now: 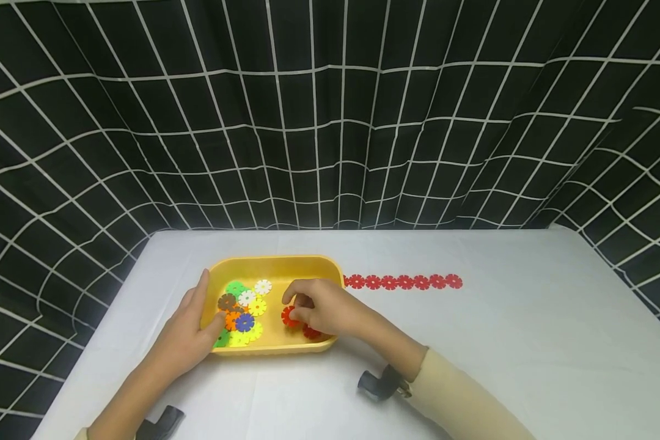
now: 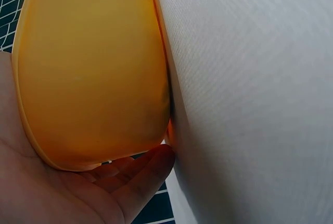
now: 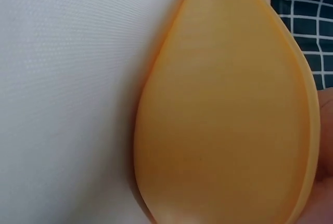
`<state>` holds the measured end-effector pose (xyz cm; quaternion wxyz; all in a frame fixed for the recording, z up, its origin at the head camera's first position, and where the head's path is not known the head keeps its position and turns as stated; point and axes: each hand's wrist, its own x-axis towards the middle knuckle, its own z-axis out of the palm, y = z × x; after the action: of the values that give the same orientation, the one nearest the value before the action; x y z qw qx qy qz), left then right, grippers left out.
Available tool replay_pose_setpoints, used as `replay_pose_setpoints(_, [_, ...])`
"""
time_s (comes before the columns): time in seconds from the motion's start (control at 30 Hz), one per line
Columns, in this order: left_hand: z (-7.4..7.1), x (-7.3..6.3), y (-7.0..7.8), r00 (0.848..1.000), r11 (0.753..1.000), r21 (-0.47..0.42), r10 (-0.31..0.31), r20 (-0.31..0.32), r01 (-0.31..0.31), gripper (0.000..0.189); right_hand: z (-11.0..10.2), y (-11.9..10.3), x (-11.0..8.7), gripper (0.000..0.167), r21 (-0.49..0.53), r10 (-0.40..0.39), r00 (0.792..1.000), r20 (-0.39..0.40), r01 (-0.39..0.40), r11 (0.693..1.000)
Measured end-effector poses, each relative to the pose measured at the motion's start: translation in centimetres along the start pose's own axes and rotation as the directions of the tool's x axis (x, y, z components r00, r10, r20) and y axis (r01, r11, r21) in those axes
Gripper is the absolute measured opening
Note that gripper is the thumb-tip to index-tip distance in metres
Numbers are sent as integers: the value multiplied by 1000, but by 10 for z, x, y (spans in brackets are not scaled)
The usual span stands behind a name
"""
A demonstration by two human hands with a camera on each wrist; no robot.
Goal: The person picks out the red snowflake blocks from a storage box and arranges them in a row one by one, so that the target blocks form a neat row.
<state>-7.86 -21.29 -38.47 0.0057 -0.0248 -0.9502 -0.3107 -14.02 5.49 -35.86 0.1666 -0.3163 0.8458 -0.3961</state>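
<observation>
A yellow plastic tray (image 1: 275,351) lies on the table, holding notched plastic flower discs in several colours. My left hand (image 1: 186,333) grips its left end, thumb over the rim and fingers along the outer wall; the left wrist view has those fingers (image 2: 148,174) against the tray's end. Inside the right half, my right hand (image 1: 324,308) pinches a red flower disc (image 1: 288,316) between thumb and index finger. Another red disc (image 1: 310,332) lies below that hand, partly covered. Only the tray's outer wall (image 3: 223,109) fills the right wrist view, which hides the discs.
Right of the tray, a straight row of red flower discs (image 1: 405,282) stretches along the white table (image 1: 506,342). Green, white, yellow, orange, brown and blue discs (image 1: 244,322) cluster in the tray's left half. A black curtain with white grid lines (image 1: 330,110) hangs behind the table.
</observation>
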Motion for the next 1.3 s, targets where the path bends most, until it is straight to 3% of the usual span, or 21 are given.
replay_pose_setpoints(0.2, [-1, 0, 1, 1000, 1000, 0, -6, 2, 6, 85, -8, 1, -2, 10, 129, -7, 1000, -7, 8, 992])
replay_pose_setpoints(0.53, [-1, 0, 2, 1000, 1000, 0, 0, 0, 0, 85, -24, 8, -9, 8, 206, 34, 997, -68, -19, 978])
replay_pose_setpoints(1.3, [0, -2, 3, 1000, 1000, 1, -24, 19, 24, 86, -64, 29, -37, 9, 209, 128, 984, -123, -100, 973])
